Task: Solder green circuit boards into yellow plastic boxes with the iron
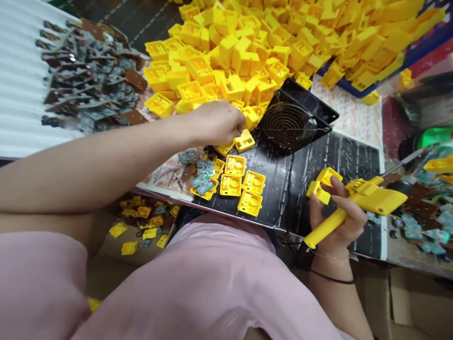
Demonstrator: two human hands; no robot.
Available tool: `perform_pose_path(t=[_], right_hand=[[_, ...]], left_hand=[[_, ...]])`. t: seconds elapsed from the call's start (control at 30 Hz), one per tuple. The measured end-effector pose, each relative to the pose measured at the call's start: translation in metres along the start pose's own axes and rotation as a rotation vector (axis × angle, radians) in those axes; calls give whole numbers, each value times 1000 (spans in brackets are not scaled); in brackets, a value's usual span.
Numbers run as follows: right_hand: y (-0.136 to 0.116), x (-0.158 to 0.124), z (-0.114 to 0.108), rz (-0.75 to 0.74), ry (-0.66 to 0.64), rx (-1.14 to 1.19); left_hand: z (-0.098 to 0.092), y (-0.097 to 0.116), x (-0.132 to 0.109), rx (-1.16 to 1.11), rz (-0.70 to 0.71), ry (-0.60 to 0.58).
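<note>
My left hand [221, 123] reaches across to the near edge of the heap of yellow plastic cases [230, 56]. Its fingers are curled, and whatever is between them is hidden. Right beside the fingertips lies an open yellow case [244, 140]. On the right, my right hand [339, 219] is closed around a yellow soldering gun [375, 196], its metal tip pointing away to the upper right. The thumb and forefinger of that hand are also at two yellow cases [323, 184]. Between the hands, several open cases [231, 184] lie on the black mat, beside small green circuit boards [203, 183].
A black fan [290, 120] stands on the mat [276, 203] behind the cases. Wired circuit boards [90, 78] are piled at the left. A blue crate [399, 71] holds more cases. Below the table edge, a cardboard box [109, 255] contains cases. More boards [432, 226] lie far right.
</note>
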State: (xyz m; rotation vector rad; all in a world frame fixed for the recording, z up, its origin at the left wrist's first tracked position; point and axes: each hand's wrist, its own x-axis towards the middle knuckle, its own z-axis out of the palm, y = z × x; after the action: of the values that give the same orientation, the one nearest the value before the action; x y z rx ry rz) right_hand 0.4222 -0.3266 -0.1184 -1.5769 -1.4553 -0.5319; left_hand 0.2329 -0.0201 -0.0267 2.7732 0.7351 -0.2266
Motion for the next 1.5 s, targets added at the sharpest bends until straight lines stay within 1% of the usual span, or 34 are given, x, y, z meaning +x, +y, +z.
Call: perform_pose_path(t=[0.07,0.13,0.2,0.3,0.37,0.43,0.53,0.7,0.8,0.9,1.03,1.17,1.27,1.4,1.5], right_hand=[[-3,4,3,-3,-10,20],[-6,7,6,-5,-29,28],[-10,10,8,-12,-43,26],[-16,13,14,-15,-63,25],[-21,15,19,-5,-74,48],[-25,18,24,-2,-86,75],[-28,23,32,-11,-126,64],[-29,30,49,-67,-209,52],[-30,31,57,-60,-289,72],[-30,29,58,-31,-337,81],[-29,26,56,-24,-318,100],[-28,26,55,0,-350,111],[-29,26,55,-2,-347,108],[-28,26,54,-37,-357,73],[-24,25,53,-58,-370,51]], left_hand=[[1,8,0,66,-15,-50],[1,16,1,78,15,-76],[1,22,2,25,71,-85],[1,27,5,-83,172,-138],[4,28,8,-140,208,-154],[8,26,11,-167,202,-125],[14,23,14,-148,183,-88],[16,27,14,-135,228,-167],[16,32,12,-170,245,-180],[20,35,11,-216,281,-159],[28,36,13,-279,301,-135],[33,34,17,-301,276,-156],[37,33,18,-312,288,-148],[37,33,17,-303,297,-125],[33,38,14,-281,304,-123]])
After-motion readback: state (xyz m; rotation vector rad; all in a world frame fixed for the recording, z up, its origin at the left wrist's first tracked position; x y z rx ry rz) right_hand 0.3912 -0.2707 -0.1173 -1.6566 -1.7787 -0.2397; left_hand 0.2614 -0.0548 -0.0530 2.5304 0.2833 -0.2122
